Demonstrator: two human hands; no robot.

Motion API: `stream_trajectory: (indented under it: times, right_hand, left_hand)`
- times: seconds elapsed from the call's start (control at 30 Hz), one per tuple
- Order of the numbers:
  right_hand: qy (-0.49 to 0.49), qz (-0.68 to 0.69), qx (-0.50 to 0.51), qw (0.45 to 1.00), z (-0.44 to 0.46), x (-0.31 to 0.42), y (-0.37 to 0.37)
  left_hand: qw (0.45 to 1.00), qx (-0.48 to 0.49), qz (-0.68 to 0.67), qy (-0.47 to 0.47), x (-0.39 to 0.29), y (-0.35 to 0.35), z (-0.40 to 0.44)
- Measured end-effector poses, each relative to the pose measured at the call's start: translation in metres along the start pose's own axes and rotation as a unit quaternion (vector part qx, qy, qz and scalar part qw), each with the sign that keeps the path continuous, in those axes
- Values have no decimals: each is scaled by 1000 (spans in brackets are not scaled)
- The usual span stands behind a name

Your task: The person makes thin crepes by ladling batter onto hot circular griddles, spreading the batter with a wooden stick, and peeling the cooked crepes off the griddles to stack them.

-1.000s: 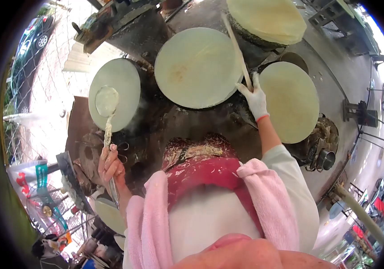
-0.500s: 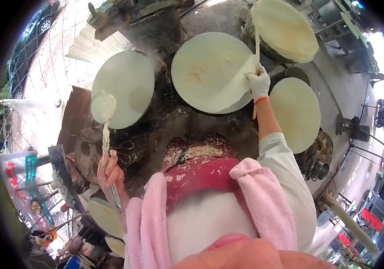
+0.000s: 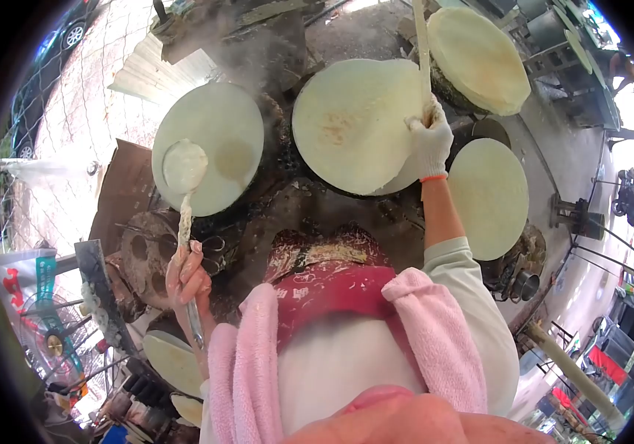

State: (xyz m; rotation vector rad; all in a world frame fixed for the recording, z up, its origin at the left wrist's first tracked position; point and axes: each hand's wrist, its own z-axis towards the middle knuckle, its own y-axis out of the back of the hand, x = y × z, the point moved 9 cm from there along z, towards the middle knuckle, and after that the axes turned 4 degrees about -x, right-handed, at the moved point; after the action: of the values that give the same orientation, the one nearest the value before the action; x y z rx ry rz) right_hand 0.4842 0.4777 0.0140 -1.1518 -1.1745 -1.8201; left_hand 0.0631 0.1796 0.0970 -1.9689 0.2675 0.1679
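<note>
My left hand [image 3: 189, 277] is closed round the batter-caked handle of a ladle [image 3: 184, 166]. The ladle's pale, batter-coated bowl is over the left round griddle [image 3: 217, 115], whose surface has a darker patch right of the bowl. My right hand [image 3: 431, 144], in a white glove with an orange cuff, grips a long thin wooden stick [image 3: 423, 55] at the right edge of a thin round pancake [image 3: 350, 122]. That pancake has brown spots and covers most of the middle griddle; a strip of bare griddle shows below the hand. Whether the fingers also pinch the pancake's edge is unclear.
A stack of thin pancakes [image 3: 476, 59] lies at upper right, another round pale sheet [image 3: 487, 200] below it. A metal cup [image 3: 525, 284] is at lower right. Brown cardboard [image 3: 121, 189] and a wire fence [image 3: 43, 140] stand left. Steam rises between the griddles.
The ladle bowl has shifted slightly right and up over the left griddle. At the middle griddle, the pancake's folded right part now lies flatter, and the right hand has moved slightly right.
</note>
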Motion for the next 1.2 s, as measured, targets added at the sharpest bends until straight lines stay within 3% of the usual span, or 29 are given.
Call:
stream_trajectory:
  times: [0.17,0.3,0.4,0.5,0.53,0.6,0.63,0.67,0.73,0.8,0.87,0.9,0.97,1.1,1.17,1.2]
  right_hand:
    - [40,-66,0,997,-33,68,-12]
    - [30,-167,44,985,-48,113,-28]
    - [115,-148,28,982,-56,150,-37]
    - [103,-148,44,983,-51,182,-33]
    - [156,-82,18,984,-41,194,-27]
    - [41,-37,82,995,-10,206,-10]
    - [50,-32,106,993,19,199,-1]
    - [68,61,94,991,40,214,8]
    - [-36,-20,209,977,94,203,20]
    - [-50,-43,268,961,152,188,38]
    - [40,-179,270,945,208,205,64]
    - [94,-257,253,928,227,223,75]
    - [264,-471,200,818,231,289,80]
    - [445,-451,167,756,210,309,63]
    - [395,-630,120,657,230,243,51]
    - [410,-639,144,635,252,193,42]
  left_hand:
    - [995,-67,70,-24,-4,4,5]
    - [993,-63,96,-15,-8,4,8]
    - [984,-93,149,-38,-16,13,9]
    - [982,-94,161,-34,-19,11,12]
    - [983,-74,168,-32,-22,12,12]
    - [974,-116,189,-37,-28,19,10]
    - [970,-135,199,-38,-30,22,10]
    - [977,-98,187,-27,-31,24,11]
    - [974,-99,201,-36,-34,26,10]
    - [968,-117,215,-47,-32,26,8]
    - [966,-128,216,-56,-26,27,5]
    - [965,-135,216,-63,-23,28,4]
    - [966,-146,201,-78,-12,23,0]
    - [972,-156,125,-125,19,16,-17]
    - [978,-142,64,-139,43,7,-23]
    - [987,-98,21,-129,57,2,-25]
